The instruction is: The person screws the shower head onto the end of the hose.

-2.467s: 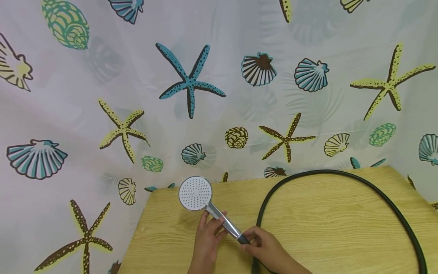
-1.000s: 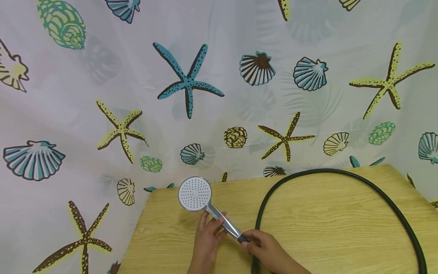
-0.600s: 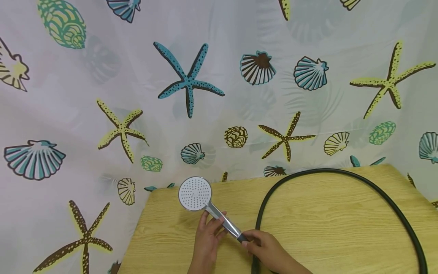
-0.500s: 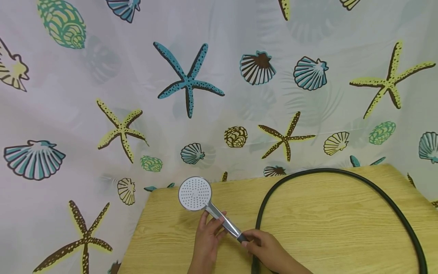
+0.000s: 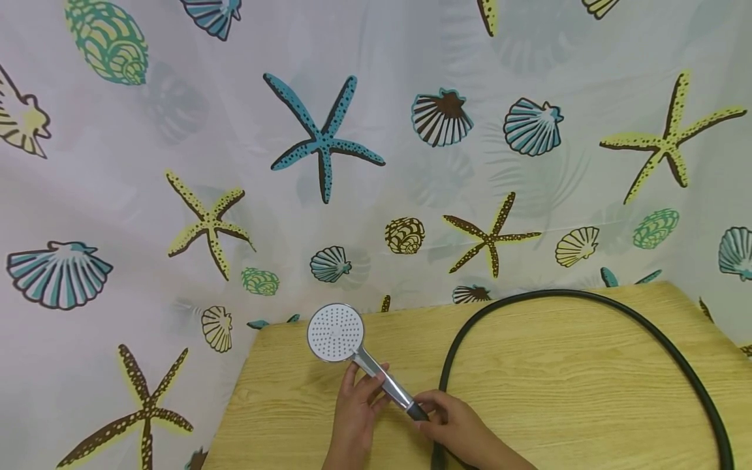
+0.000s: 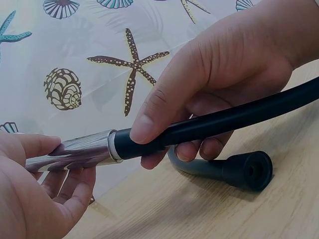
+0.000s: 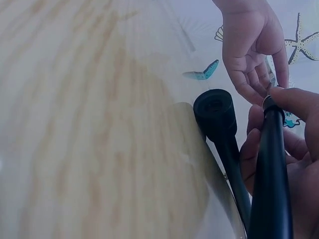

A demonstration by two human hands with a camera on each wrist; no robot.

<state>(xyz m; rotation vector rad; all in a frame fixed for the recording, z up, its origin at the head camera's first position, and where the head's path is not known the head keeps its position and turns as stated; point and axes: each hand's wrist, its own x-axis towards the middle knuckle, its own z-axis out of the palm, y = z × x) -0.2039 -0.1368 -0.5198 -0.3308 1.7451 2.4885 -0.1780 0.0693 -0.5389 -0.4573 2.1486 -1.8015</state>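
- Right hand [image 5: 455, 421] is sitting slightly differently from half a second ago: its thumb is lying a little nearer, and more of the hose's black end [image 5: 418, 411] is showing. Shower head [image 5: 336, 333] and left hand [image 5: 355, 405] are staying practically in place.
- Shower head is being held over the left part of the table [image 5: 576, 365], its round head lying far left and its handle [image 5: 396, 391] slanting toward near right.
- Spray face is showing white, dotted with small grey nozzles inside a shiny rim; handle is gleaming silver and reflecting its surroundings.
- Left hand is pinching the handle between thumb and fingers, closing only as far as its thickness.
- Right hand is gripping the hose [image 5: 558, 292] at its black end, thumb on top and fingers curling beneath.
- Black end is meeting the pale collar [image 6: 115, 146] at the handle's near end; how far it is seated cannot be told.
- Hose is looping across the right part of the table, running matt black and smooth.
- Count: one shower head, two hands and two hose ends are showing; the second, a free end [image 6: 247, 170], is flaring and exposing a round recess.
- One pale sheet [image 5: 399, 196], carrying shell and starfish prints, is hanging behind the table's far edge.
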